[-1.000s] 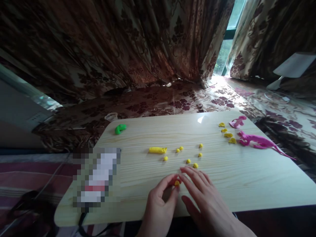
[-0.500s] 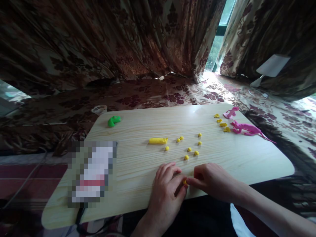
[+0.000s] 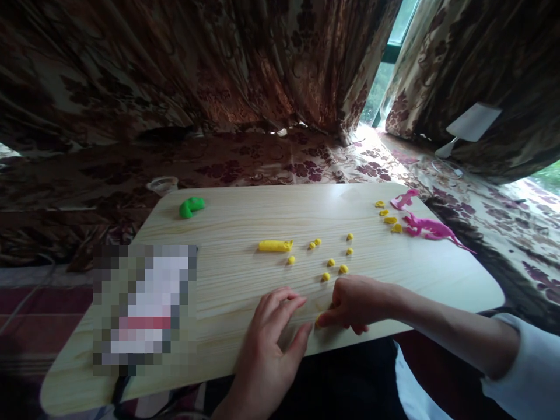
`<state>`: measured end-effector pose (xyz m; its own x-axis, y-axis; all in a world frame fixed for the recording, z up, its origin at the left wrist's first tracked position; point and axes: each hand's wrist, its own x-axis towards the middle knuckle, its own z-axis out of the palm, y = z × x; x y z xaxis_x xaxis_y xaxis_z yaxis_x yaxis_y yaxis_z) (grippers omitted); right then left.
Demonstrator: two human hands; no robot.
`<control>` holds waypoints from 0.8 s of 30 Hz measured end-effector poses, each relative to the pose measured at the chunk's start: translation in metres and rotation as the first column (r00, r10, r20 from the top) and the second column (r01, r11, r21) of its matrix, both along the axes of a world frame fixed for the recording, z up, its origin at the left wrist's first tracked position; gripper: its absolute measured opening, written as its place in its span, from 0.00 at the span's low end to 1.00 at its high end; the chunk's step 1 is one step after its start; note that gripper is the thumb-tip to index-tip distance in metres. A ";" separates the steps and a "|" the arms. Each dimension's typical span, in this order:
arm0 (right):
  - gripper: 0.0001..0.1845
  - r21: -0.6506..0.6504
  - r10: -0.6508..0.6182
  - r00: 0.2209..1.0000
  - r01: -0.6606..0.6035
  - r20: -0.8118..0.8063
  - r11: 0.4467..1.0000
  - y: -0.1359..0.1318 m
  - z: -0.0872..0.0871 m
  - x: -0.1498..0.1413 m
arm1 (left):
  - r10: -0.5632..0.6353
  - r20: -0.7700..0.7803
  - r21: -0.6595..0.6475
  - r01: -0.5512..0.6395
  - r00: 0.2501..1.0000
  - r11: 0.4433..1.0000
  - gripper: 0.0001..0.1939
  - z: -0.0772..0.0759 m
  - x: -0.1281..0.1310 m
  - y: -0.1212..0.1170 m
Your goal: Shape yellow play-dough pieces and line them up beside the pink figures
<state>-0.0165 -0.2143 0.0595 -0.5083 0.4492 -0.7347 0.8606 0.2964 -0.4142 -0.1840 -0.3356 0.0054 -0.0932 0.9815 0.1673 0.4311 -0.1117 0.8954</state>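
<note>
My right hand (image 3: pixel 356 303) is curled, its thumb pressed on a small yellow clay piece (image 3: pixel 318 320) at the near side of the table; the thumb hides most of that piece. Just left of it, my left hand (image 3: pixel 273 338) rests with fingers spread, thumb and index apart and nothing between them. Beyond both hands lie several yellow clay balls, among them one ball (image 3: pixel 343 269) close to my right knuckles and another (image 3: pixel 291 260) farther left. A yellow clay roll (image 3: pixel 274 246) with a ragged right end lies behind the left ball.
Flattened yellow bits (image 3: pixel 390 220) lie at the back right beside a pink clay figure (image 3: pixel 429 226) and a pink curved piece (image 3: pixel 405 199). Green clay (image 3: pixel 191 207) sits at the back left. A blurred-out device (image 3: pixel 151 303) with a cable covers the left of the wooden table (image 3: pixel 227 216).
My left hand has drawn away from the yellow piece and opened. My right hand has turned, and its thumb now presses the piece. The view has shifted slightly.
</note>
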 end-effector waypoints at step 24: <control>0.24 -0.098 -0.244 0.904 0.223 -0.351 0.970 -0.015 0.003 0.014 | 0.118 0.220 -0.232 -0.066 0.968 0.970 0.10 0.034 0.016 0.000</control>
<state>-0.0025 -0.2293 0.0628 -0.6267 0.5519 -0.5501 0.6936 0.0734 -0.7166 -0.1676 -0.3357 0.0393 -0.1951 0.9766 -0.0900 0.2086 0.1310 0.9692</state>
